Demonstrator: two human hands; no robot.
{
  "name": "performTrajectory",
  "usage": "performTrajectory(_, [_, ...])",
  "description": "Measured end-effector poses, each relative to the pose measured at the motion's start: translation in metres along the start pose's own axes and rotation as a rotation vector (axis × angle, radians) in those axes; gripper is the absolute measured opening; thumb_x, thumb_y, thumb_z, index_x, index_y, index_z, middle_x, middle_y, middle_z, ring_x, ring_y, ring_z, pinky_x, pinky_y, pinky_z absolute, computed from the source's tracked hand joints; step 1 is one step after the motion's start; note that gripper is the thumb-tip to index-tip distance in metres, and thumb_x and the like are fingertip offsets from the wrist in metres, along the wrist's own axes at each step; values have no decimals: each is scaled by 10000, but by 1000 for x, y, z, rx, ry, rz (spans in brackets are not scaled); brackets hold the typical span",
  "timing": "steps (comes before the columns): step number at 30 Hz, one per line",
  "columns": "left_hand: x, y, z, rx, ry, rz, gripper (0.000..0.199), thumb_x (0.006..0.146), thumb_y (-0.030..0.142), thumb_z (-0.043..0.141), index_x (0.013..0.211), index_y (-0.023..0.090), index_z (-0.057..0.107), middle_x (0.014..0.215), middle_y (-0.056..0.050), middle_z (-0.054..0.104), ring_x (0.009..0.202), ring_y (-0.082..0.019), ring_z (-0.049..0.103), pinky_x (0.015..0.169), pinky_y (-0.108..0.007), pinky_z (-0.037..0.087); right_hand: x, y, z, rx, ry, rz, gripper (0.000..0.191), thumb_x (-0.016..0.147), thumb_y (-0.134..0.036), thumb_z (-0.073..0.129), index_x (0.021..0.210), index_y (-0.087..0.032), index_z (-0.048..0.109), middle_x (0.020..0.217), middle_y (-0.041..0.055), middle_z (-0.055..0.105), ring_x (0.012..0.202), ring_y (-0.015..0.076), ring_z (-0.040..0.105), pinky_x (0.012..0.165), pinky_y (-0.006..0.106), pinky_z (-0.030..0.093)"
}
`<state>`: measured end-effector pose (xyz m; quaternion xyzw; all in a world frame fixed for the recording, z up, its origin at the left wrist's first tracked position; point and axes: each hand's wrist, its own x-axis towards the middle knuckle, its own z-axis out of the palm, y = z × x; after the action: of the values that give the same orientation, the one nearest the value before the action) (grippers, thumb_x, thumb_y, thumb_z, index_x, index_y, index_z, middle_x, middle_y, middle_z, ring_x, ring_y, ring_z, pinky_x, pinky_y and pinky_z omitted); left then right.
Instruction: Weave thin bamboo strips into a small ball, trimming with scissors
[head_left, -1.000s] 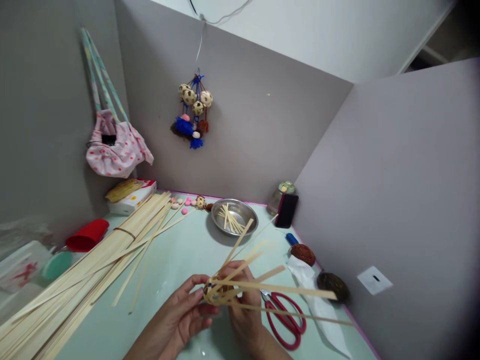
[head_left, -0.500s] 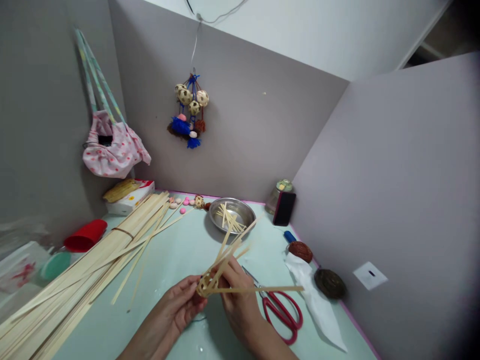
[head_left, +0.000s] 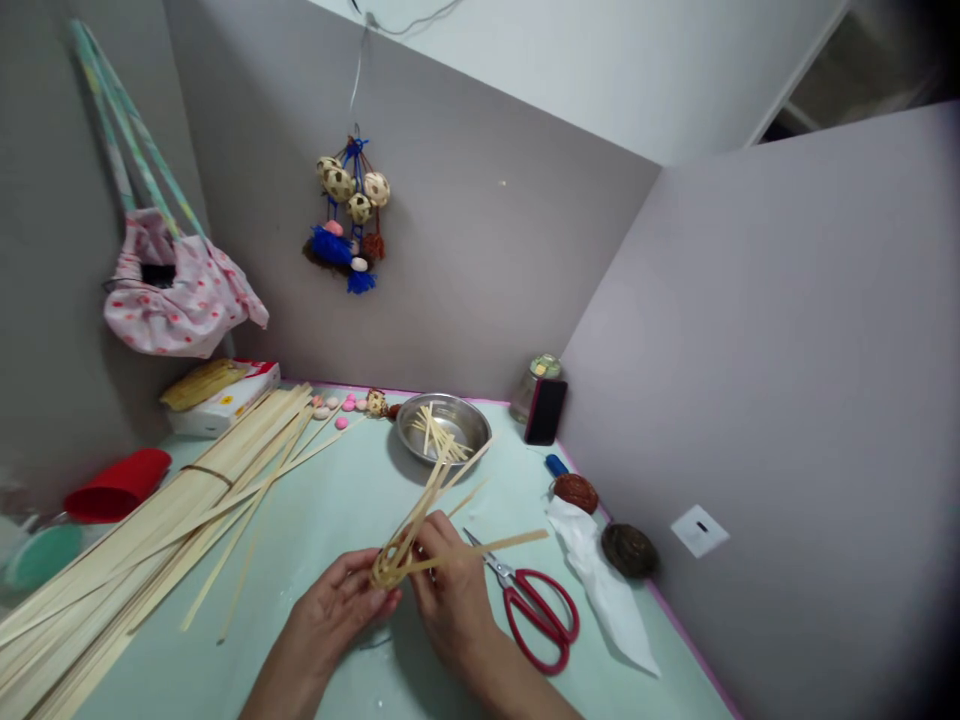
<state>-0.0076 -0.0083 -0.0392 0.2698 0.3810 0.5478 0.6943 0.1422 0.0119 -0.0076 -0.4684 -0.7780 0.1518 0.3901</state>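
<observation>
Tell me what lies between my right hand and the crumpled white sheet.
The red-handled scissors lie between the right hand and the white sheet, as the head view shows.

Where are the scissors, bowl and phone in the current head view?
scissors point(head_left: 541, 612): head view, on the red handle.
bowl point(head_left: 481, 437): head view, on the inner wall, right side.
phone point(head_left: 546, 412): head view, on the middle of the dark screen.

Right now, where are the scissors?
In the head view, the scissors lie open on the table, just right of the right hand, left of the white cloth.
</observation>
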Motion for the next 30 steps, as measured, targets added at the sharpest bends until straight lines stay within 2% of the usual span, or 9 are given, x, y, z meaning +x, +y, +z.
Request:
performTrajectory(5, [-1,1,-2,39,-37,29,318,627,196,890,912,175,751,904,-86,822,828,-211,750,776,-275,589,0,-3,-2,31,-20,23,187,829,-63,468,798,-211,577,790,6,534,697,157,533,612,234,361])
performTrajectory(11, [-7,10,6,50,-3,-8,378,564,256,922,896,175,762,872,-85,819,782,-228,753,718,-283,596,1,-2,-2,70,-26,27,183,850,-76,454,771,-210,551,781,1,512,689,153,514,619,236,363])
performTrajectory(18, [-5,9,2,60,-70,-16,319,625,281,893,904,188,769,867,-65,813,751,-188,745,730,-266,591,-4,-2,6,114,19,29,203,852,-63,440,752,-210,537,757,-3,497,673,149,505,609,232,365])
performTrajectory(24, [-5,10,1,100,-53,0,329,656,278,874,949,182,759,942,-86,812,842,-221,749,761,-276,592,-3,-4,5,70,64,18,177,850,-83,437,788,-214,539,781,9,527,674,159,526,610,240,397])
performTrajectory(27, [-4,8,3,105,-35,42,385,596,214,905,943,192,743,951,-86,813,869,-238,749,747,-269,594,-2,-3,3,0,47,50,156,829,-83,458,815,-209,549,817,23,568,694,169,558,623,251,419])
performTrajectory(30, [-5,9,8,108,36,107,436,569,162,911,957,205,717,967,-68,807,905,-234,744,781,-249,585,-4,-3,4,-60,9,42,162,831,-80,476,853,-203,581,865,41,612,724,179,599,642,260,453])
